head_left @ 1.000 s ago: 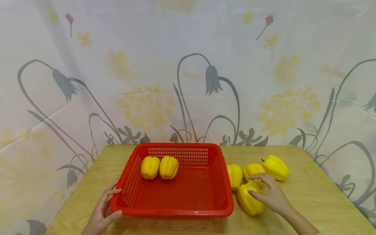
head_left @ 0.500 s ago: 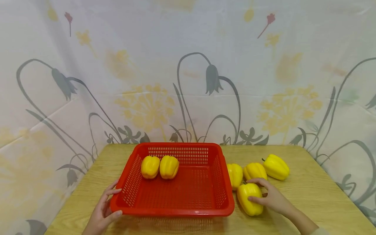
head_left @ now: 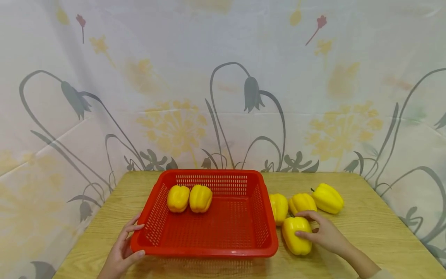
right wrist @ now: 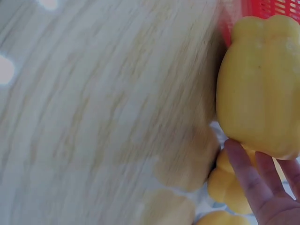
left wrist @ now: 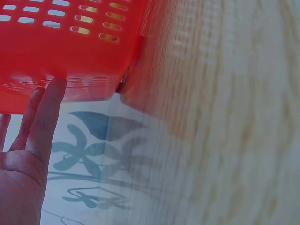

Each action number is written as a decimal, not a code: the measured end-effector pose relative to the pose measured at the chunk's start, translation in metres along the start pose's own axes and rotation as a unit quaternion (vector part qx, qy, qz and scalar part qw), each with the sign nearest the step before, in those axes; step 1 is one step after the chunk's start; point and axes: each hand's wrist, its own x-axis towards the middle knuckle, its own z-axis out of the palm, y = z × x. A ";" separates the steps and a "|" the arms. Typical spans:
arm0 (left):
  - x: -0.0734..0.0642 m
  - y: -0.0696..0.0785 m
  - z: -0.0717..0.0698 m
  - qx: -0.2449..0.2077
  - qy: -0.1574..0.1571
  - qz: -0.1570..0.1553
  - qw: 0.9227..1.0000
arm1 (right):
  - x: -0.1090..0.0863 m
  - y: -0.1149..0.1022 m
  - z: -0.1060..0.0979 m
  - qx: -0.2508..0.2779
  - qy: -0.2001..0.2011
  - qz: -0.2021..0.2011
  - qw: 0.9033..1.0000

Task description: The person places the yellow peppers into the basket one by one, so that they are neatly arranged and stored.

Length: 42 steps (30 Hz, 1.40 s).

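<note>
A red plastic basket [head_left: 205, 252] stands on the wooden table, with two yellow bell peppers [head_left: 189, 198] side by side in its left rear part. At its front left corner my left hand [head_left: 120, 250] holds the rim, thumb at the front and fingers along the side. The left wrist view shows long, fairly straight fingers [left wrist: 47, 112] against the basket's outer wall. To the right of the basket, my right hand [head_left: 324, 234] grips a yellow bell pepper [head_left: 295, 240], thumb on its near side and fingers at its far end. In the right wrist view fingertips meet that pepper [right wrist: 262, 89].
Behind the held pepper lie more yellow bell peppers: one against the basket's right side [head_left: 278, 209], one beside it [head_left: 303, 202], and one farther right [head_left: 328, 198] with a dark stem. A flower-patterned cloth [head_left: 223, 85] hangs behind the wooden table [head_left: 369, 224].
My right hand has closed from hovering over the front pepper to gripping it, and the pepper has shifted very slightly. The left hand and basket have stayed put.
</note>
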 end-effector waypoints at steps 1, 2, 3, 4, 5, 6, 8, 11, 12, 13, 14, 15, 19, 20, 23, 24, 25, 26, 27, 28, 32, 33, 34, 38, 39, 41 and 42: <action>0.000 -0.001 0.000 -0.002 -0.001 0.003 1.000 | -0.001 0.000 -0.001 -0.001 0.002 0.000 1.000; 0.000 -0.001 0.000 -0.004 -0.004 0.009 1.000 | -0.001 0.000 -0.002 0.001 0.004 0.001 1.000; 0.000 -0.002 0.000 -0.004 -0.008 0.014 1.000 | -0.002 -0.001 -0.004 0.003 0.007 0.002 1.000; 0.000 -0.003 0.000 -0.005 -0.011 0.017 1.000 | -0.003 -0.001 -0.005 0.007 0.010 0.007 1.000; 0.000 -0.003 0.000 -0.006 -0.014 0.020 1.000 | -0.004 -0.002 -0.007 0.009 0.012 0.010 1.000; 0.000 -0.004 0.000 -0.006 -0.017 0.023 1.000 | -0.005 -0.003 -0.009 0.010 0.013 0.012 1.000; 0.000 -0.005 0.000 -0.005 -0.021 0.026 0.999 | -0.006 -0.005 -0.013 0.014 0.017 0.017 1.000; 0.000 -0.006 0.001 -0.003 -0.020 0.023 1.000 | -0.003 -0.008 -0.018 0.019 0.013 0.014 1.000; 0.000 -0.006 0.001 -0.001 -0.018 0.021 1.000 | -0.002 -0.010 -0.019 0.020 0.013 0.012 1.000; -0.001 -0.006 0.002 0.000 -0.015 0.018 1.000 | 0.000 -0.012 -0.021 0.023 0.012 0.010 1.000; -0.001 -0.005 0.002 0.000 -0.013 0.014 1.000 | 0.001 -0.014 -0.022 0.026 0.011 0.006 1.000; -0.002 -0.005 0.002 0.002 -0.011 0.011 1.000 | 0.003 -0.016 -0.024 0.026 0.011 0.003 1.000; -0.002 -0.002 0.003 0.010 0.002 -0.013 1.000 | 0.008 -0.028 -0.029 0.030 0.023 -0.024 0.999; -0.002 -0.002 0.003 0.013 0.003 -0.018 1.000 | 0.009 -0.031 -0.030 0.031 0.028 -0.031 0.999; -0.001 -0.001 0.003 0.019 0.009 -0.028 0.999 | 0.014 -0.038 -0.033 0.026 0.040 -0.051 0.998; 0.000 -0.001 0.003 0.021 0.010 -0.029 0.999 | 0.016 -0.040 -0.034 0.024 0.042 -0.055 0.997; 0.000 -0.001 0.003 0.022 0.011 -0.029 0.999 | 0.018 -0.042 -0.035 0.023 0.044 -0.058 0.997; 0.001 -0.001 0.003 0.023 0.011 -0.027 0.999 | 0.020 -0.044 -0.036 0.024 0.046 -0.060 0.997; 0.001 -0.001 0.002 0.022 0.010 -0.024 0.999 | 0.022 -0.046 -0.037 0.023 0.046 -0.063 0.997; 0.001 -0.002 0.002 0.020 0.007 -0.016 1.000 | 0.023 -0.047 -0.037 0.022 0.047 -0.064 0.997; 0.002 -0.003 0.001 0.008 -0.009 0.015 1.000 | 0.029 -0.054 -0.038 0.018 0.048 -0.062 0.997; 0.002 -0.004 0.001 0.003 -0.013 0.021 1.000 | 0.030 -0.055 -0.037 0.019 0.046 -0.061 0.997; 0.002 -0.004 0.001 0.000 -0.014 0.024 1.000 | 0.032 -0.056 -0.037 0.020 0.043 -0.060 0.997; 0.002 -0.004 0.000 -0.012 -0.012 0.021 1.000 | 0.037 -0.062 -0.032 0.039 0.032 -0.057 0.997; 0.001 -0.003 0.000 -0.014 -0.013 0.019 1.000 | 0.039 -0.064 -0.031 0.043 0.029 -0.054 0.997; 0.001 -0.002 -0.001 -0.014 -0.014 0.018 1.000 | 0.043 -0.067 -0.028 0.051 0.026 -0.055 0.997; 0.001 -0.001 -0.001 -0.012 -0.016 0.018 1.000 | 0.045 -0.068 -0.026 0.050 0.024 -0.057 0.997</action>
